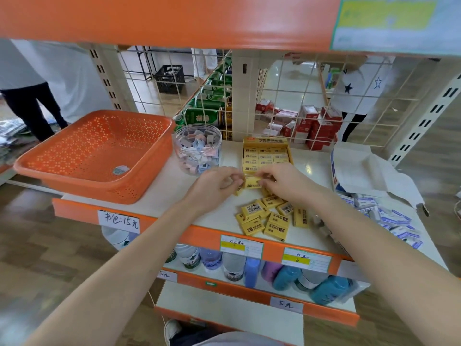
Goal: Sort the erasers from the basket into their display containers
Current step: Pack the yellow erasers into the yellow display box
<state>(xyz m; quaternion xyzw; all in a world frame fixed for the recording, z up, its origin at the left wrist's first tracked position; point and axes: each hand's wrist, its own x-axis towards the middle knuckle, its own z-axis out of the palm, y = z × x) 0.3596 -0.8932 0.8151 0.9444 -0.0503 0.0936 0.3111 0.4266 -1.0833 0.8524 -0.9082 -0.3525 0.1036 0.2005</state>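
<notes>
Both hands are on one yellow eraser, above the middle of the shelf. The left hand pinches its left end and the right hand pinches its right end, fingers curled. A second yellow block pokes out just under the left fingers; I can't tell if it's held or just lying there.

Key geometry: the yellow display box sits directly beyond the hands, toward the back edge of the shelf, touching or nearly touching the knuckles. The held eraser's long axis runs left-right, parallel to the shelf's front edge. That matches the printed rows already packed in the box, so my read is no rotation is needed, only a short push away from the body and down. The box's front row is hidden behind the hands, so I can't confirm a free slot there.

Neither hand is clearly nearer. The box is centred between them, if anything slightly to the right hand's side.

The loose yellow erasers lie in a heap between the hands and the shelf's front edge, at mixed orientations, so each probably needs squaring up before it goes in.

The orange basket is at the left end of the shelf and shows no erasers inside, only a sticker. The clear jar of pastel erasers stands just beside it. Blue-white erasers are scattered at the right end, in front of an open white box.
</notes>
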